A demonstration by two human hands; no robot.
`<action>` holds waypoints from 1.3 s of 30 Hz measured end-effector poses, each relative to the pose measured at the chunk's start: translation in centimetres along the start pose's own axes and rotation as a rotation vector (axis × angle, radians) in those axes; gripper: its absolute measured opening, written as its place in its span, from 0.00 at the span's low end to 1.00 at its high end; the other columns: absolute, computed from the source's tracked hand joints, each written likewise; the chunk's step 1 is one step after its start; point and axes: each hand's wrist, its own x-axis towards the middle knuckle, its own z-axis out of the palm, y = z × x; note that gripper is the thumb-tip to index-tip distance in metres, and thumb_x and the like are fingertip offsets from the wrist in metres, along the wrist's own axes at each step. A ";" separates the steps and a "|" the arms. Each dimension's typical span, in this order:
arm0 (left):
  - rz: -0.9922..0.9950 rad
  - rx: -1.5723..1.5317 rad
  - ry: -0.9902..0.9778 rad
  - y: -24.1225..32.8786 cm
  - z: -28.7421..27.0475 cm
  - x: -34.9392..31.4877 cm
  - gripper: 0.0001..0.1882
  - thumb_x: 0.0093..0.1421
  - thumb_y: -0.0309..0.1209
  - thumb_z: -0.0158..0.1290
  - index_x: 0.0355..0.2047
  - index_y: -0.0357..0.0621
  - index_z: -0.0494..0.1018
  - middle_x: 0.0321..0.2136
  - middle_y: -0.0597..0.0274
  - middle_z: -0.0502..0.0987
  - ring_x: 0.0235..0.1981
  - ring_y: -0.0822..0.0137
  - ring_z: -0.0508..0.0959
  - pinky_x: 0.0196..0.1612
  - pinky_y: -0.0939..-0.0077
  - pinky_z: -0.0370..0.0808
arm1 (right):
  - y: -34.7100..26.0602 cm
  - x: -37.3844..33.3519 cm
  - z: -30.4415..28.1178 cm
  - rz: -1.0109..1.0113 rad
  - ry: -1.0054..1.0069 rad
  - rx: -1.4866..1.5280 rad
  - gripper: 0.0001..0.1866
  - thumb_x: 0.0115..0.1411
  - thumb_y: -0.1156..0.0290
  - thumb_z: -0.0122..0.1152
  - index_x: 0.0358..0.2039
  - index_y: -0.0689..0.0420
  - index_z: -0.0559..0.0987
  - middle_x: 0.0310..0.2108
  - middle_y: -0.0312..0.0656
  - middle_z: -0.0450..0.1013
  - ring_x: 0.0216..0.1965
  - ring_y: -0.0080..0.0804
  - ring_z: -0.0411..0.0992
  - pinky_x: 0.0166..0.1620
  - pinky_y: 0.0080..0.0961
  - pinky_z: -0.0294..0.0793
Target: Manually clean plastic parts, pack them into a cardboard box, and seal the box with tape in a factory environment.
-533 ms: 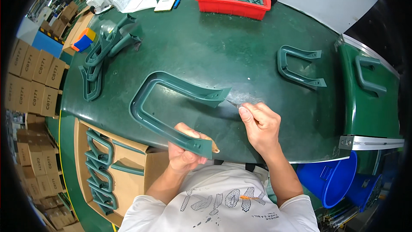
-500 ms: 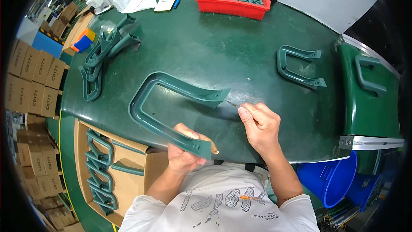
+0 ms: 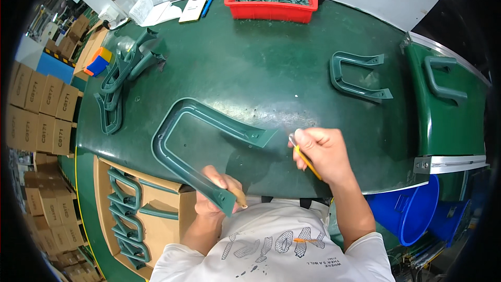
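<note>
My left hand (image 3: 211, 198) is closed around one leg of a large U-shaped green plastic handle (image 3: 177, 125), near its flared end. A tan cover (image 3: 239, 196) sits on one of its fingers or the thumb. The handle's other leg reaches right, its end hanging over the table and apart from my right hand (image 3: 326, 151). That hand pinches a slim tool with a yellow handle (image 3: 309, 164); its metal tip shows by the thumb, and I cannot make out its exact kind. Another green U-shaped handle (image 3: 336, 75) lies at the right on the green table (image 3: 250, 68).
Several green handles (image 3: 122, 70) are heaped at the left. A red bin (image 3: 271, 10) of small green pieces stands at the back. An open carton (image 3: 102, 203) at lower left holds more handles. One handle (image 3: 436, 81) rests on the right-hand green surface. A blue bin (image 3: 412, 214) stands below.
My right hand has moved away from the handle's end and turned, so the yellow tool now shows. The held handle has tilted, its far leg dropping lower. The view has shifted slightly.
</note>
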 end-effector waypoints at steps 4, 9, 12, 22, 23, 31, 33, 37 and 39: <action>0.004 -0.005 -0.008 0.1 -0.1 0.1 0.22 0.50 0.35 0.61 0.38 0.36 0.64 0.14 0.46 0.72 0.11 0.61 0.72 0.14 0.75 0.65 | -0.3 -0.7 0.8 0.012 -0.084 0.008 0.22 0.63 0.57 0.53 0.23 0.64 0.77 0.13 0.34 0.68 0.13 0.15 0.63 0.17 0.14 0.61; 0.008 -0.015 -0.018 0.1 -0.1 0.2 0.22 0.50 0.34 0.61 0.38 0.35 0.63 0.13 0.47 0.71 0.11 0.61 0.72 0.14 0.74 0.66 | -0.2 -0.7 0.8 0.008 -0.079 0.031 0.22 0.63 0.56 0.52 0.23 0.64 0.76 0.13 0.35 0.68 0.12 0.15 0.63 0.16 0.14 0.60; 0.006 -0.019 -0.008 0.1 0.0 0.3 0.22 0.50 0.34 0.61 0.38 0.35 0.64 0.13 0.48 0.71 0.11 0.60 0.72 0.15 0.74 0.67 | -0.2 -0.7 0.7 0.010 -0.086 0.054 0.22 0.63 0.56 0.52 0.22 0.64 0.76 0.13 0.35 0.68 0.12 0.15 0.63 0.16 0.14 0.60; -0.106 0.254 0.361 -0.4 0.4 0.4 0.20 0.53 0.35 0.60 0.38 0.38 0.63 0.18 0.51 0.73 0.10 0.69 0.67 0.12 0.82 0.63 | 0.0 -0.7 0.8 0.015 -0.264 0.017 0.20 0.62 0.58 0.54 0.22 0.64 0.76 0.12 0.35 0.68 0.12 0.16 0.63 0.16 0.15 0.61; -0.158 0.354 0.518 -0.4 0.3 0.4 0.21 0.53 0.35 0.60 0.38 0.38 0.63 0.20 0.51 0.74 0.10 0.70 0.67 0.13 0.82 0.63 | -0.2 -1.0 1.1 -0.052 -0.393 -0.093 0.20 0.62 0.59 0.55 0.22 0.64 0.76 0.13 0.36 0.68 0.12 0.17 0.63 0.16 0.15 0.61; 0.262 1.579 0.150 2.4 -1.0 3.9 0.18 0.45 0.26 0.63 0.36 0.35 0.71 0.35 0.46 0.75 0.40 0.54 0.75 0.41 0.63 0.72 | 0.2 1.6 -1.7 -0.165 0.156 0.194 0.20 0.64 0.60 0.51 0.23 0.63 0.75 0.13 0.36 0.67 0.11 0.19 0.62 0.15 0.15 0.59; -0.031 1.874 0.115 2.1 -1.4 3.3 0.15 0.45 0.29 0.63 0.32 0.39 0.73 0.37 0.55 0.75 0.52 0.56 0.66 0.52 0.63 0.65 | 0.8 1.6 -1.9 -0.117 0.163 0.204 0.20 0.64 0.60 0.51 0.23 0.63 0.75 0.13 0.36 0.67 0.11 0.19 0.62 0.15 0.15 0.60; 0.195 1.732 0.181 2.9 -0.9 3.3 0.14 0.44 0.32 0.64 0.31 0.41 0.77 0.35 0.59 0.75 0.50 0.55 0.64 0.52 0.61 0.63 | 0.8 2.0 -2.9 -0.105 0.157 0.150 0.19 0.64 0.60 0.51 0.23 0.63 0.75 0.13 0.36 0.68 0.11 0.19 0.63 0.15 0.15 0.60; 0.010 1.799 0.245 2.0 -1.5 3.2 0.14 0.42 0.30 0.64 0.30 0.40 0.76 0.34 0.61 0.75 0.50 0.56 0.64 0.51 0.62 0.63 | 0.7 2.6 -2.8 -0.117 0.135 0.097 0.20 0.64 0.60 0.51 0.23 0.63 0.75 0.13 0.36 0.68 0.11 0.19 0.63 0.15 0.15 0.60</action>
